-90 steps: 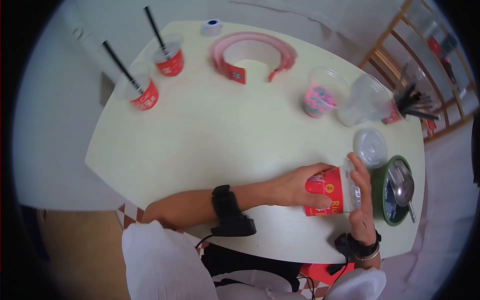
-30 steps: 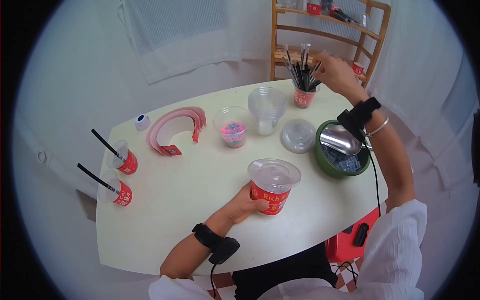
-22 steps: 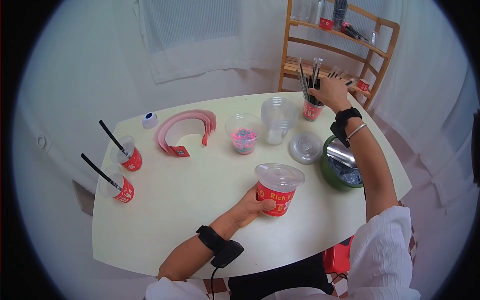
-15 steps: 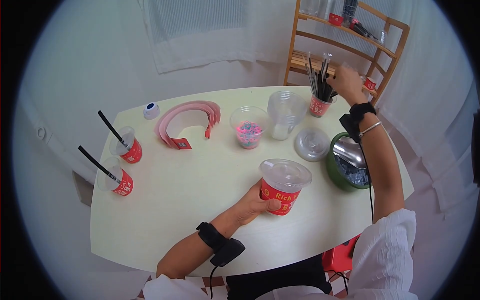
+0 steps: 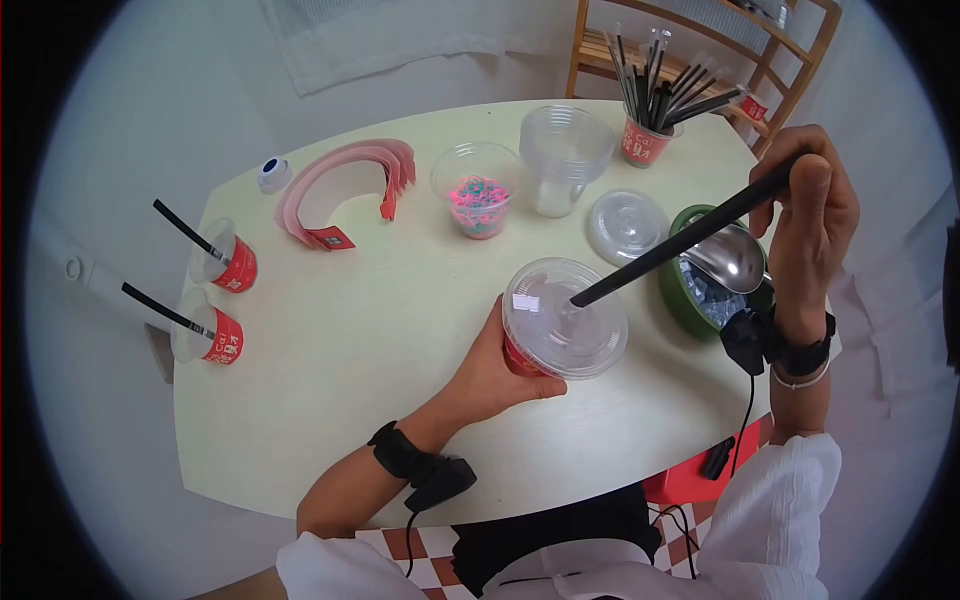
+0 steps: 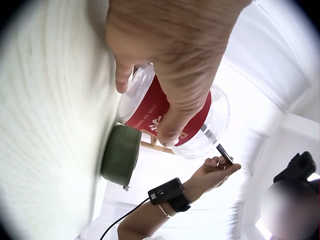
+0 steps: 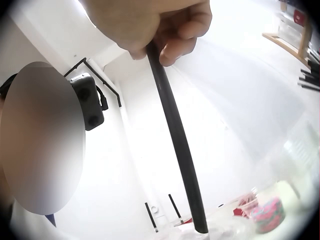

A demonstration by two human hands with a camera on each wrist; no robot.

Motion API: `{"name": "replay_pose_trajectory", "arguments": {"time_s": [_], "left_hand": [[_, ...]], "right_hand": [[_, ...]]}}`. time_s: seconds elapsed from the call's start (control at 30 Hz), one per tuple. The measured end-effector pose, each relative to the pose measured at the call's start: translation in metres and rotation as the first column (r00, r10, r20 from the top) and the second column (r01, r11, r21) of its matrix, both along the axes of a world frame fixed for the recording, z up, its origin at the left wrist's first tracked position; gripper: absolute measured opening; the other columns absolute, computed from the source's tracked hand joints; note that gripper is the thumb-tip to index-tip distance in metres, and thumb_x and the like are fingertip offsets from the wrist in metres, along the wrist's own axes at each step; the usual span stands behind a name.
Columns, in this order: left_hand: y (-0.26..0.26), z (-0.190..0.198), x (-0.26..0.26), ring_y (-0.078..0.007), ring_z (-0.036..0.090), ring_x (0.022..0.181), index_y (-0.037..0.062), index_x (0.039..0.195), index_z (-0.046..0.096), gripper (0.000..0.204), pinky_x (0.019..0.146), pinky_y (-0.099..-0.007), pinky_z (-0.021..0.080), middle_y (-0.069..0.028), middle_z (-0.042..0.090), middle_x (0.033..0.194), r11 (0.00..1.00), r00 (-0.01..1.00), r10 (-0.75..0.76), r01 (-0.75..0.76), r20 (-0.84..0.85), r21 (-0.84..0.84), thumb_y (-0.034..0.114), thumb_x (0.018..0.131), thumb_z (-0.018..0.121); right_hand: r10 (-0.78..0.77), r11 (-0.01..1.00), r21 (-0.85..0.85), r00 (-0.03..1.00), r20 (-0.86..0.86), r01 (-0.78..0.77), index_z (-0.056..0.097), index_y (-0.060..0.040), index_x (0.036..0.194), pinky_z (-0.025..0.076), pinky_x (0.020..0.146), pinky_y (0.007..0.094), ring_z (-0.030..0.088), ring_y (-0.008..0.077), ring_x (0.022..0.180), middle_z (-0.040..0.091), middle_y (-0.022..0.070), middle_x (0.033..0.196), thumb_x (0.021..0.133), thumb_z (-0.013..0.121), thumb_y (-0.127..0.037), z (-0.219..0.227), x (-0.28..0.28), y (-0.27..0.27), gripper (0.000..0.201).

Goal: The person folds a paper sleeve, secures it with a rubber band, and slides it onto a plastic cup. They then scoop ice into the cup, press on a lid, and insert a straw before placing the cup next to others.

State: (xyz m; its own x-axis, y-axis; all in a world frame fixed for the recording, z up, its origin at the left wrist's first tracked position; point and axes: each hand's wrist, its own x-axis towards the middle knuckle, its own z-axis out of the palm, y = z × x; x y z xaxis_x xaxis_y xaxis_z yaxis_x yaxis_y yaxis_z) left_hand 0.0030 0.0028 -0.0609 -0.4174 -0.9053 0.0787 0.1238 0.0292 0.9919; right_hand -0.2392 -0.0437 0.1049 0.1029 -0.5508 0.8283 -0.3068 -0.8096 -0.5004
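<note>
The left hand (image 5: 493,372) grips a clear cup with a red sleeve (image 6: 150,107) and a clear domed lid (image 5: 585,340), thumb and fingers round its side. Between thumb and fingers, the right hand (image 5: 815,215) pinches the upper end of a black straw (image 5: 690,235). The straw slants down to the left, its lower tip at the middle of the lid. In the left wrist view its lower part shows inside the clear top of the cup. The right wrist view shows the straw (image 7: 175,130) hanging from the right hand (image 7: 150,25).
Two lidded cups with black straws (image 5: 237,265) stand left. Behind are pink sleeves (image 5: 345,160), a cup of pink and teal bits (image 5: 480,200), stacked clear cups (image 5: 560,150) and a straw cup (image 5: 645,145). A clear lid (image 5: 628,225) lies near a green bowl (image 5: 690,300) holding a metal scoop (image 5: 735,262).
The right hand has come back from the straw cup with a black straw and moved over toward the held cup. The left hand has kept its grip on the cup; the head view has tilted down.
</note>
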Motion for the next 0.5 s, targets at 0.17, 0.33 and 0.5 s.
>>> {"name": "replay_pose_trajectory", "arguments": {"time_s": [0.17, 0.33, 0.5], "left_hand": [[0.0, 0.002, 0.0, -0.0226, 0.039, 0.126, 0.0066, 0.14, 0.021, 0.107, 0.104, -0.0377, 0.034, -0.0095, 0.039, 0.134, 1.0, 0.999, 0.025, -0.026, 0.037, 0.014, 0.022, 0.058, 0.087], [0.001, 0.008, -0.001, -0.0216, 0.039, 0.126, 0.0066, 0.14, 0.022, 0.105, 0.104, -0.0362, 0.033, -0.0088, 0.038, 0.135, 0.999, 0.995, 0.031, -0.029, 0.091, -0.018, 0.016, 0.057, 0.086], [0.0, 0.006, -0.001, -0.0207, 0.04, 0.126, 0.0044, 0.142, 0.022, 0.112, 0.106, -0.0358, 0.033, -0.0087, 0.034, 0.141, 0.999, 0.993, 0.041, -0.042, 0.107, 0.006, 0.015, 0.053, 0.089]], "right_hand": [[0.071, 0.996, 0.044, 0.995, 0.068, -0.074, 0.054, -0.0013, 0.088, 0.038, 0.043, 0.0162, 0.05, 0.0052, 0.047, 0.057, 0.0047, 0.068, 0.096, 0.039, -0.045, -0.01, -0.001, 0.0, 0.047], [0.128, 0.984, 0.109, 0.982, 0.137, -0.144, 0.05, -0.0003, 0.094, 0.046, 0.047, 0.0182, 0.057, 0.0096, 0.053, 0.061, 0.0109, 0.071, 0.094, 0.037, -0.052, -0.019, -0.002, 0.01, 0.053], [0.139, 0.977, 0.137, 0.973, 0.185, -0.166, 0.05, -0.0001, 0.096, 0.047, 0.049, 0.0184, 0.059, 0.0114, 0.058, 0.061, 0.0123, 0.072, 0.092, 0.039, -0.056, -0.027, -0.005, 0.022, 0.057]]}}
